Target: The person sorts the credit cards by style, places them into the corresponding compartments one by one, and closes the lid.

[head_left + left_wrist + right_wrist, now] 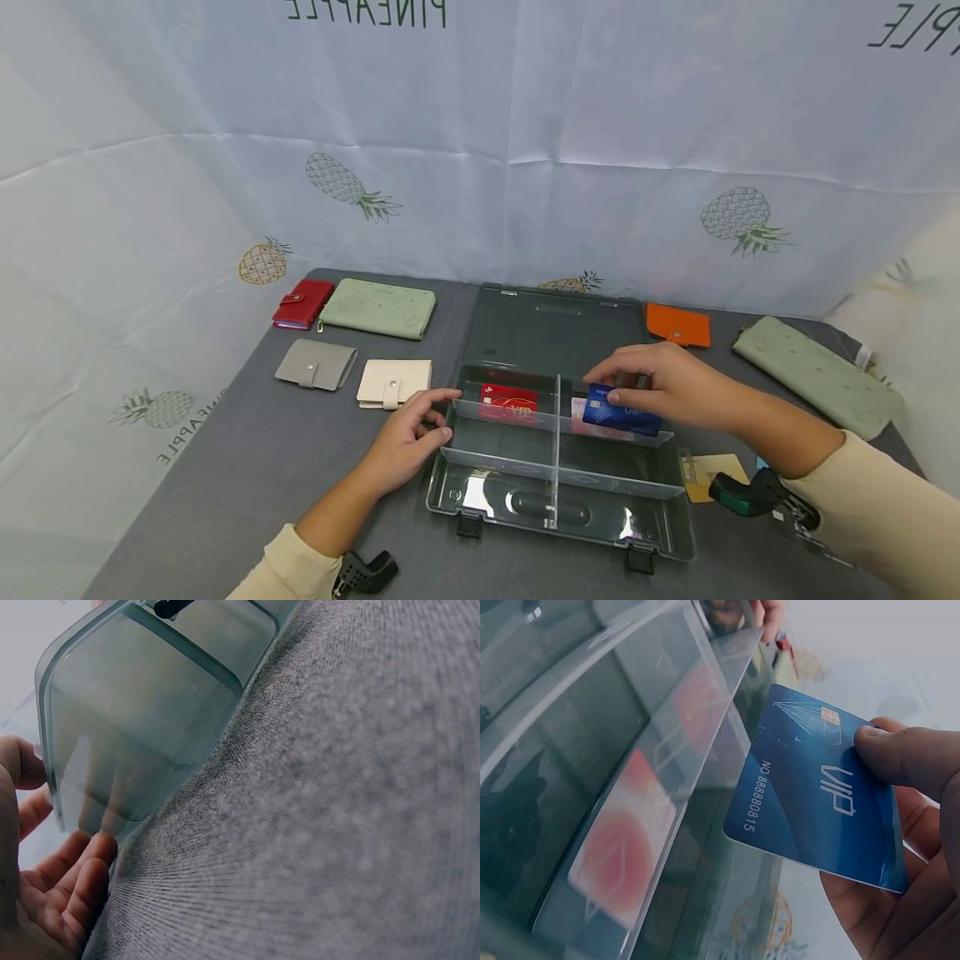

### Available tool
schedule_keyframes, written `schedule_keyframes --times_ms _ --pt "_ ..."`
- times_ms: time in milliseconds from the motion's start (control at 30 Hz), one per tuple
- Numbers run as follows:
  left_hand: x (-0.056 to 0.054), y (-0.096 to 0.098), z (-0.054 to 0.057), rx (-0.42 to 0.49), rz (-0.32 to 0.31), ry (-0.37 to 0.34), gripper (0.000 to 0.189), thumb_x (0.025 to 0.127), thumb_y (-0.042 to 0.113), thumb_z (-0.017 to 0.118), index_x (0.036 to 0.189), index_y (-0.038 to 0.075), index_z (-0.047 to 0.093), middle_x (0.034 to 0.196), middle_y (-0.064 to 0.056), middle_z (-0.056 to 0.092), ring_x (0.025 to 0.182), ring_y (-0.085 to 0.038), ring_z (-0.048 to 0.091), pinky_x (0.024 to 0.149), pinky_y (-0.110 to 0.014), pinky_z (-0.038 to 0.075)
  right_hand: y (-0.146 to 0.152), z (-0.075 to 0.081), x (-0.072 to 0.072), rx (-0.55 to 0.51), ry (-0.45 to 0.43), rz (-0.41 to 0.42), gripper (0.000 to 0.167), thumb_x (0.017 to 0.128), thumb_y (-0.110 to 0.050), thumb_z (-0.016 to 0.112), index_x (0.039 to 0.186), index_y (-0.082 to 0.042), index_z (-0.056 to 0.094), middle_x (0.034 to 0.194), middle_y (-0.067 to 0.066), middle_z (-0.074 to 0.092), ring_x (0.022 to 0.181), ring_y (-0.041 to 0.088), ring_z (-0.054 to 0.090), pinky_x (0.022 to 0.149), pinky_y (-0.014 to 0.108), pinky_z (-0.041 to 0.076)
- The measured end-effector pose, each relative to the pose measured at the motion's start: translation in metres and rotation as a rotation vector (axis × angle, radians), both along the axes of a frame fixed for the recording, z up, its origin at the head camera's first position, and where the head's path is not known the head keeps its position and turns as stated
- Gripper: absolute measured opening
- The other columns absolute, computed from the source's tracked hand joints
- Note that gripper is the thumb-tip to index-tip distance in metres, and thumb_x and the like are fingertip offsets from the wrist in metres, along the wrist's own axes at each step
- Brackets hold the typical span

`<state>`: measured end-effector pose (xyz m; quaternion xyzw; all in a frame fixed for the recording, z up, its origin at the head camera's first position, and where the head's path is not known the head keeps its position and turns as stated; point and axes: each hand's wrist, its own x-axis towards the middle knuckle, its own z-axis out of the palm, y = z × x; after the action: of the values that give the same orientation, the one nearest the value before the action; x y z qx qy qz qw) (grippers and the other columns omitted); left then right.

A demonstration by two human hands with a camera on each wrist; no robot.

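Observation:
A blue VIP card (817, 791) is pinched between the thumb and fingers of my right hand (663, 383). It is held tilted over the back right compartment of a dark see-through storage box (498, 451). Below it, a pink and white card (622, 847) stands behind the clear divider. A red VIP card (508, 400) stands in the back left compartment. My left hand (408, 442) holds the box's left rim, with thumb and index at the edge. In the left wrist view the other fingers (90, 889) curl by the outer wall.
The lid (555, 329) lies open behind the box. To the left are a red card holder (303, 302), green wallet (378, 308), grey wallet (317, 364) and cream wallet (393, 382). To the right lie an orange wallet (678, 325), green pouch (817, 375) and yellow card (712, 475).

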<state>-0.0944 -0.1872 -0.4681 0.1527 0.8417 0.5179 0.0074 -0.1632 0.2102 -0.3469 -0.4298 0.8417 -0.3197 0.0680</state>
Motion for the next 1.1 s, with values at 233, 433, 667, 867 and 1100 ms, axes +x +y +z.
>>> schedule_keyframes --times_ms 233,433,667,867,1100 --pt "-0.002 -0.004 -0.004 0.001 0.006 0.024 0.052 0.095 0.005 0.068 0.145 0.016 0.064 0.127 -0.007 0.063 0.094 -0.017 0.064 0.073 -0.03 0.053 -0.034 -0.001 -0.006 0.024 -0.14 0.03 0.033 0.102 -0.01 0.073 0.132 -0.022 0.074 0.125 -0.006 0.073 0.092 0.01 0.065 0.07 0.032 0.058" --pt "-0.001 -0.005 -0.003 -0.003 0.005 0.025 0.052 0.095 0.005 0.067 0.146 0.014 0.063 0.128 -0.007 0.063 0.095 -0.018 0.064 0.073 -0.029 0.053 -0.061 -0.007 -0.006 0.046 -0.19 0.061 0.03 0.102 -0.011 0.074 0.13 -0.019 0.075 0.123 -0.006 0.074 0.094 0.01 0.067 0.083 0.033 0.059" --pt "0.001 -0.007 -0.001 -0.013 0.011 0.027 0.052 0.095 0.006 0.067 0.146 0.013 0.063 0.125 -0.007 0.063 0.094 -0.017 0.065 0.073 -0.03 0.052 -0.093 -0.021 -0.003 0.013 -0.221 0.109 0.028 0.102 -0.008 0.072 0.129 -0.015 0.076 0.115 -0.008 0.074 0.093 0.012 0.066 0.083 0.033 0.057" --pt "-0.001 -0.003 -0.001 -0.022 0.002 0.028 0.052 0.095 0.007 0.068 0.146 0.014 0.063 0.123 -0.006 0.064 0.094 -0.016 0.065 0.073 -0.03 0.053 -0.107 -0.029 0.004 -0.025 -0.208 0.128 0.031 0.101 -0.004 0.07 0.131 -0.012 0.076 0.124 -0.002 0.075 0.092 0.009 0.067 0.076 0.031 0.057" --pt "-0.002 -0.002 -0.002 -0.017 0.0 0.028 0.052 0.095 0.007 0.068 0.146 0.017 0.064 0.123 -0.007 0.064 0.093 -0.017 0.065 0.072 -0.029 0.053 -0.122 -0.038 0.009 -0.01 -0.148 0.084 0.03 0.1 -0.002 0.071 0.129 -0.01 0.077 0.125 -0.002 0.075 0.095 0.007 0.069 0.077 0.027 0.057"
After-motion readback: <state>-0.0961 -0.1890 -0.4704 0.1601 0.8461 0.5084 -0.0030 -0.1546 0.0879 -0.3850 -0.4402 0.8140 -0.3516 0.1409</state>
